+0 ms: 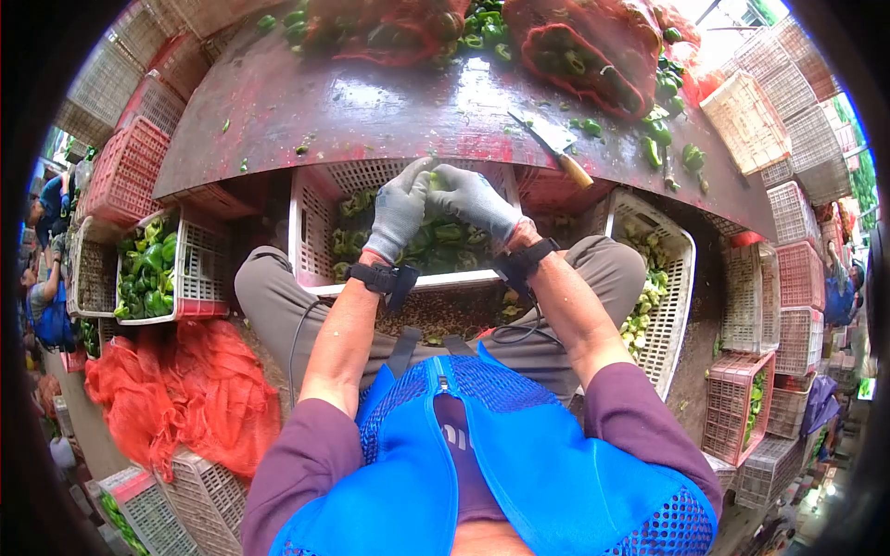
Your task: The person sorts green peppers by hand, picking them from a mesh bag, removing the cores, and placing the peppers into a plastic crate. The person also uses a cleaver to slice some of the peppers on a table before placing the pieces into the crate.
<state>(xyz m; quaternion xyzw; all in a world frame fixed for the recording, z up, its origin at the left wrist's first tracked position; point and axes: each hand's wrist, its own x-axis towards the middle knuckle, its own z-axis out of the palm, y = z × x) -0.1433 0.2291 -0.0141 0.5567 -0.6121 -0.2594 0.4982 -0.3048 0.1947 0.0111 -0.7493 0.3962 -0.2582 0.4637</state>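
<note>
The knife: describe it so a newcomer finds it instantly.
Look at the curved dark-red table before the person. Near its front edge, just beyond the gloved right hand, lies the knife. It alone has a broad metal blade and pale wooden handle; its neighbours are green peppers.

ITEM: green pepper [434, 182] | LOOK: small green patch showed, rest covered | POSE: undeterminable | POSITION: 12 o'clock from torso, clasped between left hand [399, 211] and right hand [475, 199], above white crate [302, 222]
</note>
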